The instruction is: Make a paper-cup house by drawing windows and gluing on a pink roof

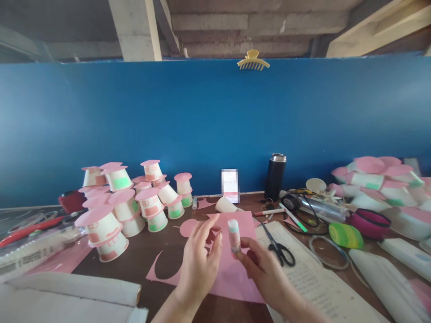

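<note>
A blue partition wall [202,125] stands behind the whole table and fills most of the view. A yellow hair claw [253,60] is clipped on its top edge. Under it is the dark wooden table [158,260], which is crowded with things.

At the left is a heap of paper cup houses [128,206], white cups turned upside down with pink round roofs. A second heap of cups [380,179] lies at the far right. A big pink paper sheet [232,273] lies flat in the middle, with round holes cut out of its left part. To its right is a printed sheet [313,278], and black scissors [281,251] rest on the upper corner of that sheet. A black flask [275,176] stands upright near the wall.

Both hands are held above the pink sheet, near each other but not touching. The right hand [266,269] pinches a glue stick [234,235] between thumb and fingers. The stick is upright, a little tilted, with its top pointing up, and it stands between the two hands. The left hand [200,255] has its fingers bent and drawn close together, with the tips at some pink paper. I cannot tell if it pinches a separate small piece or only covers the sheet behind it.
</note>
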The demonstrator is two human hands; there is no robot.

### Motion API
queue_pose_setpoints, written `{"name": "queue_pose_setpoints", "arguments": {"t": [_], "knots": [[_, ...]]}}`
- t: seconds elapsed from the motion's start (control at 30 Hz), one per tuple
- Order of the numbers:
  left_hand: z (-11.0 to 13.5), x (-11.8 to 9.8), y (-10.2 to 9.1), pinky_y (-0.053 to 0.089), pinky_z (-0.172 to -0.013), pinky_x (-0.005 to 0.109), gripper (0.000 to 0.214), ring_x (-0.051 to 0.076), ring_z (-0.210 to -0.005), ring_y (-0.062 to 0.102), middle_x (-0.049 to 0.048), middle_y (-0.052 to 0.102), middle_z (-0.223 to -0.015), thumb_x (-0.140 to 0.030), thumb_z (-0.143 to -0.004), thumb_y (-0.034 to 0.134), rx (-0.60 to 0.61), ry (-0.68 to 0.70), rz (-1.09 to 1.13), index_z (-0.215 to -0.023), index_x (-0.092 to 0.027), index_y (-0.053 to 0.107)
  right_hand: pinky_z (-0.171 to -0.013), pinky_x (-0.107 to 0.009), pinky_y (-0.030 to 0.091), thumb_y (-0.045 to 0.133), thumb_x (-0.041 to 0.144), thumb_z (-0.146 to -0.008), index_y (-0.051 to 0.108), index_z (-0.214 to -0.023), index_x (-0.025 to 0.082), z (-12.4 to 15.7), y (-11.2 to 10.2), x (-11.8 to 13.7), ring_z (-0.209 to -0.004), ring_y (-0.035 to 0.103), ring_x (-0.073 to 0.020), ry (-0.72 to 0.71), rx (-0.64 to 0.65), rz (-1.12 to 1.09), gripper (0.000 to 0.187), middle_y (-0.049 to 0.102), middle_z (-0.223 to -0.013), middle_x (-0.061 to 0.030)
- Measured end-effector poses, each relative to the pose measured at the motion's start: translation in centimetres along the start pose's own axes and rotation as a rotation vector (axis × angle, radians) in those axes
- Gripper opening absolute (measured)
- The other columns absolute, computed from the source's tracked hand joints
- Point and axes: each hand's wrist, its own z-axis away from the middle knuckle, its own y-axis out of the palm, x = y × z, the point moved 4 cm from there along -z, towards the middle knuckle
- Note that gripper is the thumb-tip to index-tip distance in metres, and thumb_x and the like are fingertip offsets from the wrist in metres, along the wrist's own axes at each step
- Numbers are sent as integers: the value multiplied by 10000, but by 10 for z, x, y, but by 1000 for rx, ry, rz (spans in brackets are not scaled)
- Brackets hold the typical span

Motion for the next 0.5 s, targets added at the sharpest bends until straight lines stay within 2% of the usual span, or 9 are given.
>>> {"name": "queue_pose_setpoints", "arguments": {"t": [0.13,0.23,0.3,0.4,0.5], "knots": [[-1,8,2,522,-722,270,356,146,-819,604,41,608,-1006,-235,-909,496,81,-186,141,-1259,-236,559,-501,-228,337,473,411,-952,591,-1033,209,2,2,3,-517,474,-126,-32,5,-10,248,464,-560,72],[-1,5,5,515,-739,273,383,146,-842,603,40,592,-1059,-199,-892,494,155,-247,237,-1265,-261,556,-520,-229,359,470,395,-960,577,-1072,213,4,2,5,-520,494,-128,-85,-14,31,240,478,-557,74],[-1,-1,8,514,-765,279,380,149,-866,605,44,590,-1104,-192,-874,526,253,-247,304,-1243,-268,572,-539,-233,376,466,375,-965,576,-1094,213,4,1,6,-523,505,-131,-120,-24,65,235,491,-556,72],[-1,-11,11,508,-768,273,238,155,-857,600,46,615,-1063,-207,-848,599,376,-212,352,-1079,-231,649,-575,-237,407,455,329,-969,570,-1138,210,5,1,7,-542,531,-136,-171,-29,96,237,519,-569,63],[-2,-16,11,507,-753,265,135,155,-831,599,40,640,-978,-184,-836,633,343,-152,359,-961,-216,673,-594,-235,430,457,282,-959,546,-1202,218,6,2,5,-576,567,-140,-198,-41,95,266,556,-618,51]]}}
